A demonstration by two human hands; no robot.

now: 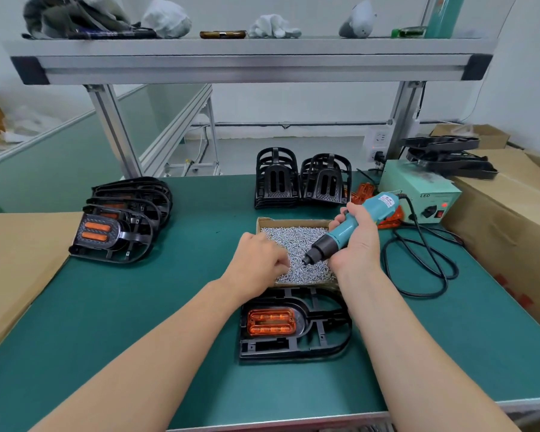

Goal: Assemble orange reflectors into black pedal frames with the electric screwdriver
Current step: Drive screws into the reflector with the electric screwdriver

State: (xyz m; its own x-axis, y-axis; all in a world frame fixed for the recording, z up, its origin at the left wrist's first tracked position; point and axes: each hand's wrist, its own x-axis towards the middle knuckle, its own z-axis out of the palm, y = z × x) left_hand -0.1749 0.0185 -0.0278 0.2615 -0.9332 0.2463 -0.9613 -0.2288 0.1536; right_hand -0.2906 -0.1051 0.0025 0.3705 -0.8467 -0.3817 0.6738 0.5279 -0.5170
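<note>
Reaching into screws, driver held in right hand

Left hand (pixel 256 257) is in the cardboard box (pixel 290 220) of screws (pixel 293 241), fingers curled down together into the pile; cannot tell if a screw is pinched. Right hand (pixel 357 241) is wrapped around the teal electric screwdriver (pixel 340 230), tip angled down-left over the screws. Black pedal frame (pixel 325 325) lies flat on the green mat (pixel 169 307), just in front of the box, orange reflector (pixel 271 321) seated in its left end. Finished frames (pixel 122 226) are stacked at left, bare frames (pixel 303 179) behind the box.
</note>
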